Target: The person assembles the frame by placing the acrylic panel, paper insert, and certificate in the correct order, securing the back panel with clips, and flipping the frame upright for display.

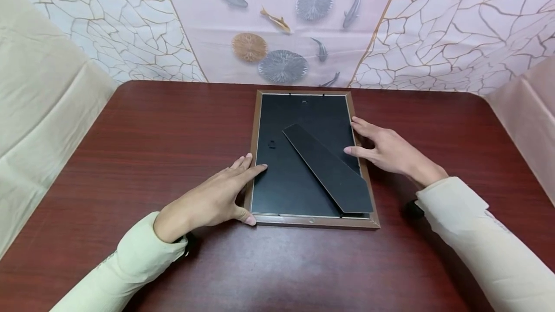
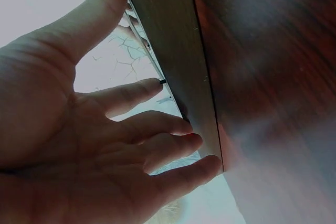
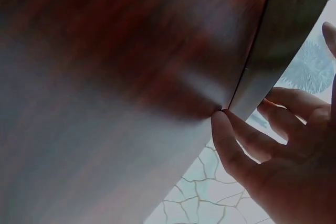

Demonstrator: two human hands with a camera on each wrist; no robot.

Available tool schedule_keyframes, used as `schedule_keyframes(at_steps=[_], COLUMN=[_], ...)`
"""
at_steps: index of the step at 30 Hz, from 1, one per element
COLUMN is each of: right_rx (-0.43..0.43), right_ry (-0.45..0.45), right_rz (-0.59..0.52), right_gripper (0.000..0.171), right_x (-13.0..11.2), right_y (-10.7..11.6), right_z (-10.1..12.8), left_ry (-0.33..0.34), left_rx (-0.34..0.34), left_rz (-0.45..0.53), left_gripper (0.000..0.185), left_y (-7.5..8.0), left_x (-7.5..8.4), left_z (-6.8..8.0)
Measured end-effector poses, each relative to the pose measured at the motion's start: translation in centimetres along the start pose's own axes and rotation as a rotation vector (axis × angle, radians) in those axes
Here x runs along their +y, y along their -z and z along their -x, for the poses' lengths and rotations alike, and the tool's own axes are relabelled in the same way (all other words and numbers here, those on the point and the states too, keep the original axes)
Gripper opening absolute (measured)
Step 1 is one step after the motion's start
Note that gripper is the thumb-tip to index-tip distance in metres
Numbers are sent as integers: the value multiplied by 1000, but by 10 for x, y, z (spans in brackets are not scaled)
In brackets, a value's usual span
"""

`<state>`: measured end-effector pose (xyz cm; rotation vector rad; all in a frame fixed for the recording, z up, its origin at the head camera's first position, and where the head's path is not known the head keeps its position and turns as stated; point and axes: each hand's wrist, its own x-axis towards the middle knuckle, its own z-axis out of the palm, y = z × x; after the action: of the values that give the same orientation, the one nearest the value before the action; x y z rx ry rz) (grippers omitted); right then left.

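Note:
A brown wooden picture frame (image 1: 259, 129) lies face down on the dark red table (image 1: 147, 138). Its black backing board (image 1: 286, 177) faces up, and the black stand leg (image 1: 329, 170) lies diagonally across it. My left hand (image 1: 217, 196) rests flat against the frame's left edge, fingers straight, thumb at the near left corner. My right hand (image 1: 381, 148) touches the right edge with straight fingers, the thumb reaching over onto the backing. In the left wrist view the frame edge (image 2: 184, 72) runs beside my fingers (image 2: 157, 124). The right wrist view shows fingertips (image 3: 226, 135) against the frame edge (image 3: 262, 85).
A patterned cloth backdrop (image 1: 282, 23) with fish and round shapes hangs behind the table. Beige cloth (image 1: 39, 110) drapes at the left and right sides. Bare table surface lies on both sides of the frame and in front of it.

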<state>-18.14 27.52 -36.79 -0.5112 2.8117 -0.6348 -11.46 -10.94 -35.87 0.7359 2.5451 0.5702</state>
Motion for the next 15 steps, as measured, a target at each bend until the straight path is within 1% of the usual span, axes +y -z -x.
schedule_keyframes(at_steps=[3,6,11,13,15], right_rx=[-14,-32,-54,-55,-49], right_ry=[-6,-21,-46,-40,-25], right_rz=[42,113,311,392,446], right_gripper=[82,84,85,85,83], right_x=[-3,-7,-15,-18,-21], right_y=[0,-1,-1,-2,-2], right_z=[-2,-4,-4,-5,-5], left_ry=[-1,-6,-12,-11,-13], left_rx=[5,6,2,-6,-14], left_rz=[-5,-15,-39,-52,-65], left_gripper=[108,108,107,107,107], left_y=[0,0,1,2,2], left_x=[0,0,1,1,1], left_z=[0,-1,-2,-1,-1])
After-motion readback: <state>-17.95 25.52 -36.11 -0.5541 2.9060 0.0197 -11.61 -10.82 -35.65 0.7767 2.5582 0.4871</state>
